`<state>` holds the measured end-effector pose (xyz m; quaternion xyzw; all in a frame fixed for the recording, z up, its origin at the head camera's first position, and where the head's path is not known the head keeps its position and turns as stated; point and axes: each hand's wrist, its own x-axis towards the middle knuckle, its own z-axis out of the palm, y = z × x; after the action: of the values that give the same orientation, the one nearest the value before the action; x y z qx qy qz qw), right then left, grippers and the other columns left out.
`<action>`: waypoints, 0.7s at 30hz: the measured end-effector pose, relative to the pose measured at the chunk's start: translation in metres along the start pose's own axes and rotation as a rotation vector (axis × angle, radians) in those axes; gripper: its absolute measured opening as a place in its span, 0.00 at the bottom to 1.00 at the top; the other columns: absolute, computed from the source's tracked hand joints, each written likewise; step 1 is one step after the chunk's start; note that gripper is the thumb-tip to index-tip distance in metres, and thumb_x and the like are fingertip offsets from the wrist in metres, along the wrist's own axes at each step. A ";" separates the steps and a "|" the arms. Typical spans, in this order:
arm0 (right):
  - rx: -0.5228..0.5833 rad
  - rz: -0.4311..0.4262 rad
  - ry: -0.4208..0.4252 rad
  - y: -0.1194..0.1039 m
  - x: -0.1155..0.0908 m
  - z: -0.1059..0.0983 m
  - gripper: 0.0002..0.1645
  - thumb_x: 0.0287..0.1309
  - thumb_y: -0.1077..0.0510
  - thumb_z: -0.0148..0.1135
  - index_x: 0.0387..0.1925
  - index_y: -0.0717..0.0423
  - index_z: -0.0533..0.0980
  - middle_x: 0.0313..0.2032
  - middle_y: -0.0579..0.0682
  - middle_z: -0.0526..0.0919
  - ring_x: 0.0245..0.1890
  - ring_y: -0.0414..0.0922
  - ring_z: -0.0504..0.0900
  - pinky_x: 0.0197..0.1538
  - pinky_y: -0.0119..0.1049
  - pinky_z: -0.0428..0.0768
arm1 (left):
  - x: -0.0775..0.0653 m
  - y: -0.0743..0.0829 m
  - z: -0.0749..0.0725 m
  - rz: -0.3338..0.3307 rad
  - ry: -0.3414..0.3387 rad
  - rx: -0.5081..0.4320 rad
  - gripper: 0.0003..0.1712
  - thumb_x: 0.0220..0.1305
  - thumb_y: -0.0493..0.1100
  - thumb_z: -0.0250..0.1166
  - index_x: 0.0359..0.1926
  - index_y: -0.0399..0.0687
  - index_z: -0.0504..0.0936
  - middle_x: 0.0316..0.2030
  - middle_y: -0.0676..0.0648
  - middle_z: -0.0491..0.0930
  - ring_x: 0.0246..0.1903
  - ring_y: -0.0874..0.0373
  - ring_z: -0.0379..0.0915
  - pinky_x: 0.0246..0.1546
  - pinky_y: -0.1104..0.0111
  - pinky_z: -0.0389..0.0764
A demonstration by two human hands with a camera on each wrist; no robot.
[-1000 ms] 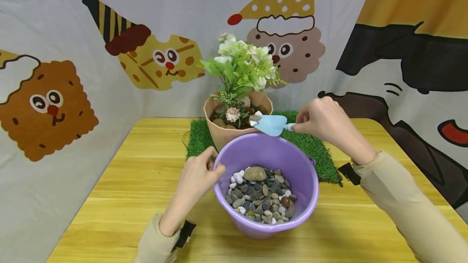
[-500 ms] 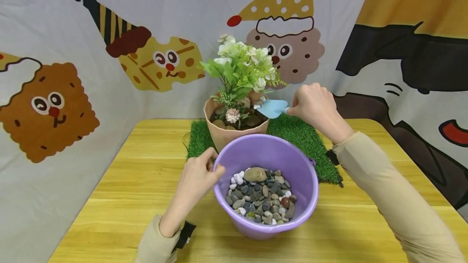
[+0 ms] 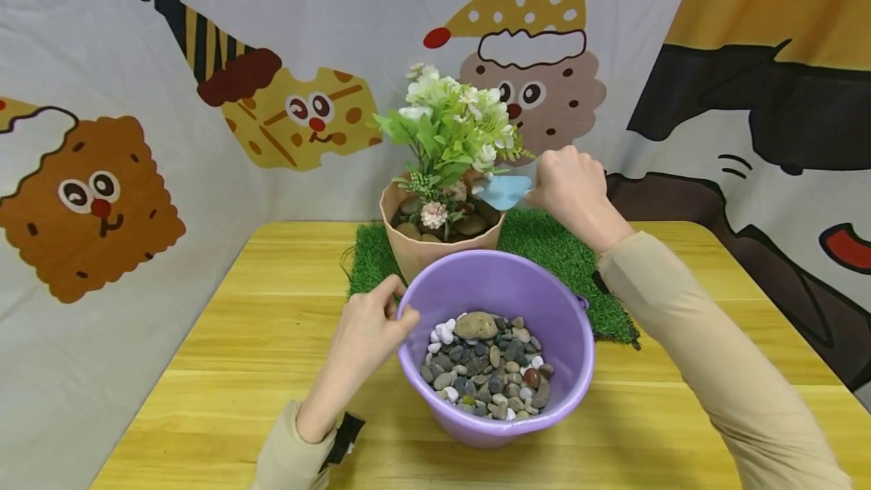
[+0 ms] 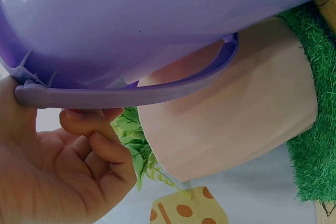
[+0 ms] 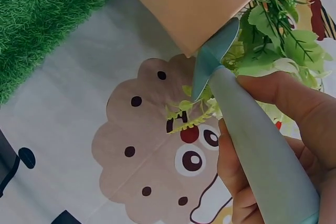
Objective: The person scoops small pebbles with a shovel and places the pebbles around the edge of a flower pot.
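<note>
My right hand (image 3: 574, 191) grips a small trowel with a light blue blade (image 3: 506, 192) and a pale, thick handle (image 5: 257, 145). The blade reaches over the right rim of a peach flowerpot (image 3: 429, 254), with white pebbles at its tip beside the plant. White flowers and green leaves (image 3: 456, 119) rise from the pot, above brown stones. A purple bucket (image 3: 503, 274) stands in front, holding many grey, white and brown pebbles (image 3: 486, 373). At its left rim, my left hand (image 3: 370, 324) pinches the edge, with curled fingers by the bucket's handle (image 4: 152, 95).
A green turf mat (image 3: 602, 301) lies beneath the flowerpot on the yellow wooden table (image 3: 272, 324). Behind it hangs a white cloth (image 3: 306, 6) printed with cartoon food. A larger tan stone (image 3: 475, 326) lies on the pebbles in the bucket.
My right hand has carried the trowel left and up, from near the bucket's back rim to over the pot's right side, its blade tilting. My left hand stays at the bucket rim.
</note>
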<state>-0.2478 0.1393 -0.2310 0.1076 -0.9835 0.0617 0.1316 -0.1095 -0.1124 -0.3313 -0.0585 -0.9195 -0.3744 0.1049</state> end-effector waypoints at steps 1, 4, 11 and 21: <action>-0.006 0.004 0.002 0.000 0.001 0.000 0.30 0.44 0.53 0.69 0.05 0.49 0.57 0.10 0.43 0.52 0.14 0.45 0.61 0.17 0.36 0.60 | 0.000 0.000 0.000 -0.002 0.000 0.000 0.05 0.47 0.40 0.62 0.29 0.51 0.77 0.11 0.55 0.64 0.12 0.63 0.56 0.14 0.73 0.58; -0.032 0.018 0.008 -0.002 0.004 0.001 0.30 0.45 0.53 0.68 0.07 0.50 0.55 0.12 0.44 0.51 0.15 0.46 0.62 0.18 0.37 0.61 | 0.000 0.000 0.000 -0.005 -0.002 0.000 0.05 0.47 0.40 0.62 0.29 0.50 0.77 0.11 0.54 0.64 0.12 0.63 0.56 0.14 0.73 0.58; -0.104 -0.002 0.046 -0.005 0.009 0.006 0.25 0.45 0.54 0.69 0.12 0.53 0.61 0.19 0.55 0.72 0.19 0.54 0.74 0.19 0.44 0.70 | 0.000 0.000 0.000 -0.010 0.000 -0.005 0.05 0.47 0.39 0.62 0.29 0.51 0.77 0.11 0.55 0.64 0.12 0.63 0.56 0.13 0.73 0.58; -0.249 -0.095 0.144 -0.013 0.013 0.016 0.12 0.44 0.58 0.68 0.17 0.60 0.75 0.22 0.60 0.81 0.22 0.57 0.79 0.26 0.48 0.75 | 0.000 0.000 0.000 0.002 0.007 0.004 0.04 0.46 0.40 0.62 0.27 0.51 0.76 0.10 0.55 0.63 0.12 0.63 0.56 0.14 0.73 0.58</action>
<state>-0.2609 0.1221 -0.2412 0.1319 -0.9654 -0.0597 0.2167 -0.1096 -0.1121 -0.3314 -0.0578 -0.9199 -0.3725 0.1086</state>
